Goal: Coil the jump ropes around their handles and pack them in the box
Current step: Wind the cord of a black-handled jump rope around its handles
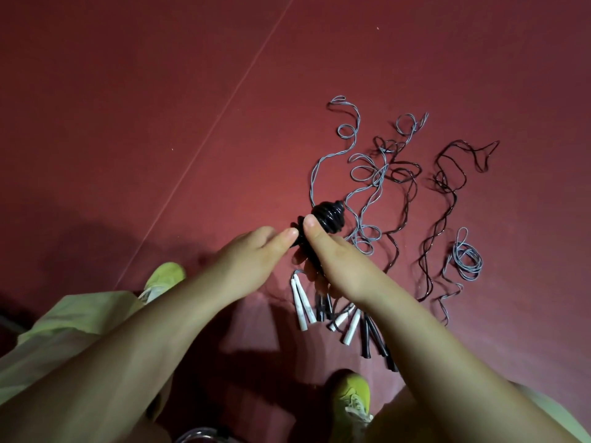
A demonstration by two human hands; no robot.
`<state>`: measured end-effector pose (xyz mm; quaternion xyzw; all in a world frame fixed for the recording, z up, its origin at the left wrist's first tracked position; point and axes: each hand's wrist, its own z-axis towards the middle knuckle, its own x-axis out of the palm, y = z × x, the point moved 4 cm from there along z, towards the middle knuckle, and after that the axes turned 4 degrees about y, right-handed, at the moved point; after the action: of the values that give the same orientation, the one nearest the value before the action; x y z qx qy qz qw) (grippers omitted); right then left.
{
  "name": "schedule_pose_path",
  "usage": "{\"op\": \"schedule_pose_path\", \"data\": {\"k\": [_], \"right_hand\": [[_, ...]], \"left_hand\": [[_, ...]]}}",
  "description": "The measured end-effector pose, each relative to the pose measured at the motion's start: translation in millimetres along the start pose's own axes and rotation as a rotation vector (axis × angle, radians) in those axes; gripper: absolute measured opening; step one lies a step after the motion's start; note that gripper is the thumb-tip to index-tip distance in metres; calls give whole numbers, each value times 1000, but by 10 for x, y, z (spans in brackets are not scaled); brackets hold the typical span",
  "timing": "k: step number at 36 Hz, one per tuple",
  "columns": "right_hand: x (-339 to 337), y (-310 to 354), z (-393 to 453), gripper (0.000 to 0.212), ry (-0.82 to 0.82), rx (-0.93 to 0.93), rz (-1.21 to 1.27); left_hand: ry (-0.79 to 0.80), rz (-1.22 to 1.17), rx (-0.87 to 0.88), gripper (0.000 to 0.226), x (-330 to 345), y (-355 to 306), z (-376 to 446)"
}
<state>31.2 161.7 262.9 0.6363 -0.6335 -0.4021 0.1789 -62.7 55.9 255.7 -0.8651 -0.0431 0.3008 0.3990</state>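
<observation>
Rope is sitting wound in a fat black coil (328,218) between my two hands, held up above the red floor (160,107). My right hand (332,260) is gripping the bundle from below, thumb lying along the side of the coil, fingers curled under where I am not seeing them well. My left hand (256,254) is pinching the near end of the coil, thumb tip touching it just beside my right thumb.

Under my hands, on the floor, loose ropes are lying spread out: grey ropes (364,174) looping and tangling with black ropes (447,187) farther away and to the right, and a small grey coil (467,259) lying apart at the right. Their handles are gathered close to me: white handles (302,306) and black handles (371,337) lying side by side, fanned slightly.

My yellow-green shoes (351,398) are standing on the floor, one at each side of the handles, and my pale trouser leg (73,318) is showing at the left
</observation>
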Motion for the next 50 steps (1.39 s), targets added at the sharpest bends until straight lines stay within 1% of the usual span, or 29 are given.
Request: {"op": "schedule_pose_path", "data": {"k": [2, 5, 6, 7, 9, 10, 12, 14, 16, 19, 21, 23, 26, 29, 31, 33, 35, 39, 44, 46, 50], "right_hand": [[5, 18, -1, 57, -2, -12, 35], [-10, 28, 9, 54, -35, -38, 72], [-20, 33, 6, 54, -46, -51, 91], [-28, 35, 4, 54, -53, -65, 113], [-39, 40, 1, 56, -61, -77, 179], [-47, 35, 5, 56, -71, -74, 236], [-56, 37, 11, 46, -68, -81, 373], [-52, 49, 7, 47, -20, -144, 418], [-44, 62, -16, 47, 17, -215, 448], [-39, 78, -46, 49, 47, -262, 479], [-40, 91, -40, 47, 66, -275, 457], [-67, 99, -25, 51, 39, -258, 381], [-92, 87, -4, 57, 17, -188, 238], [-103, 63, 10, 66, 7, -116, 107], [-119, 43, 20, 70, -14, -84, 47], [-123, 27, 16, 73, -14, -63, 10], [-121, 10, 11, 69, -21, -41, 7], [-155, -7, 17, 70, -110, -52, -64], [-110, -51, 59, 63, -130, -47, -111], [-84, -62, 55, 62, -136, -57, -113], [-26, -93, 40, 65, -131, -4, -46]], "left_hand": [[0, -12, 11, 51, -3, -3, 7], [43, -138, 0, 66, -6, 29, 26], [72, -217, 0, 64, -4, 30, 23], [116, -304, 1, 56, 1, 19, 15], [243, -483, -23, 37, 15, -16, -21], [324, -576, -52, 37, 29, -34, -46], [507, -757, -101, 52, 77, -52, -99], [698, -929, -120, 64, 145, -78, -159], [866, -1121, -99, 72, 233, -108, -217], [1086, -1325, -15, 64, 338, -154, -291], [1143, -1358, 17, 49, 333, -164, -303], [1087, -1313, -43, 39, 295, -137, -262], [906, -1261, -194, 33, 237, -92, -205], [728, -1156, -252, 30, 214, -73, -183], [631, -1049, -229, 24, 178, -87, -167], [505, -850, -181, 21, 124, -63, -132], [411, -663, -143, 22, 105, -40, -104], [350, -509, -121, 24, 125, 0, -60], [264, -322, -57, 24, 84, 77, 41], [206, -152, -13, 25, 42, 109, 67], [51, 335, 43, 26, 9, 73, 15]]}}
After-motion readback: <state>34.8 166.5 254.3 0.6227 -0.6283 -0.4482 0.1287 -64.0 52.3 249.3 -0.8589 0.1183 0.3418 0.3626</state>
